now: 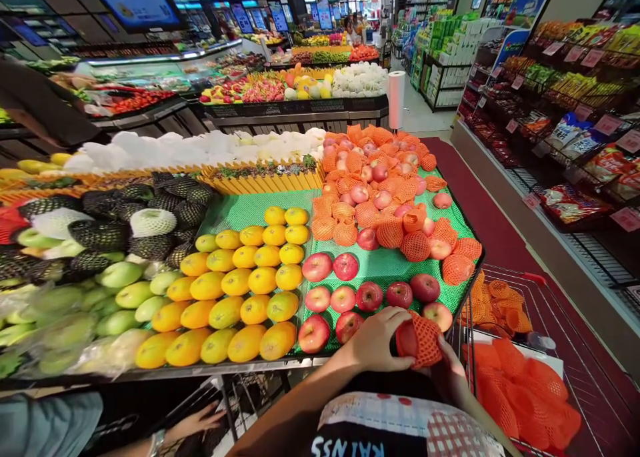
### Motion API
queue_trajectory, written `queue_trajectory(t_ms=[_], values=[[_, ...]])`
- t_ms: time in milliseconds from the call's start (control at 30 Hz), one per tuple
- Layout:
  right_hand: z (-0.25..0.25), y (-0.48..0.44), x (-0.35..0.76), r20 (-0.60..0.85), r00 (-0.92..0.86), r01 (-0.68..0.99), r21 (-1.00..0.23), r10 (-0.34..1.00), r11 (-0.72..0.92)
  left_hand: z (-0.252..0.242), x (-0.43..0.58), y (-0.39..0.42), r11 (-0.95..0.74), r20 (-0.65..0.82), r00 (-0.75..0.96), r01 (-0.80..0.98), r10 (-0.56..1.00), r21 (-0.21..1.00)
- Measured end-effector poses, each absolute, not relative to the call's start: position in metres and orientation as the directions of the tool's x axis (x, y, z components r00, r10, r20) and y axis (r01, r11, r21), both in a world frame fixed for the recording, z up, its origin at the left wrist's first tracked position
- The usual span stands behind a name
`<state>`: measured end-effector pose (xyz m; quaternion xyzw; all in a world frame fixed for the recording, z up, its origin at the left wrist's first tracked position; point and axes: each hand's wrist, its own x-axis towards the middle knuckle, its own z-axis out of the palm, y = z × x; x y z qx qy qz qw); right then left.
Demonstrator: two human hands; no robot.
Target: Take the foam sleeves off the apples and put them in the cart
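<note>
At the display's front edge, my left hand (381, 342) grips an apple in an orange foam net (423, 340) from the left. My right hand (451, 365) closes on the net's right side, its fingers partly hidden. Part of the red skin shows at the net's left. Just beyond my hands, bare red apples (369, 297) stand in rows on a green mat (383, 265). Farther back, a heap of apples in orange nets (390, 177) is mixed with bare ones.
Rows of yellow-orange melons (245, 280) lie left of the apples. A wire cart (530, 277) with loose orange nets (520, 390) stands at my right. Another person's hand (197, 422) is at lower left. Snack shelves (575, 123) line the right side.
</note>
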<state>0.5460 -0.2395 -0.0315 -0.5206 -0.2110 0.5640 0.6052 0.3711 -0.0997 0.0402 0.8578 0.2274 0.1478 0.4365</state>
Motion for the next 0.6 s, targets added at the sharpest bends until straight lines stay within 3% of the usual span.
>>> queue_trajectory(t_ms=[67, 133, 267, 433, 600], values=[[-0.037, -0.243, 0.543, -0.433, 0.219, -0.608, -0.762, 0.874, -0.225, 0.032, 0.371, -0.103, -0.555, 0.021, 0.865, 0.303, 0.501, 0.775], [-0.04, -0.244, 0.539, -0.474, 0.227, -0.652, -0.723, 0.851, -0.228, 0.022, 0.372, -0.109, -0.594, 0.002, 0.867, 0.34, 0.498, 0.729], [-0.041, -0.24, 0.535, -0.439, 0.3, -0.565, -0.797, 0.847, -0.213, 0.006, 0.376, -0.118, -0.612, 0.022, 0.845, 0.369, 0.534, 0.699], [-0.037, -0.23, 0.536, -0.401, 0.514, -0.485, -0.865, 0.758, -0.129, 0.003, 0.375, -0.11, -0.592, 0.109, 0.79, 0.352, 0.604, 0.725], [-0.028, -0.229, 0.553, -0.272, 0.547, -0.252, -0.955, 0.792, -0.153, 0.023, 0.374, -0.1, -0.564, 0.227, 0.721, 0.267, 0.655, 0.782]])
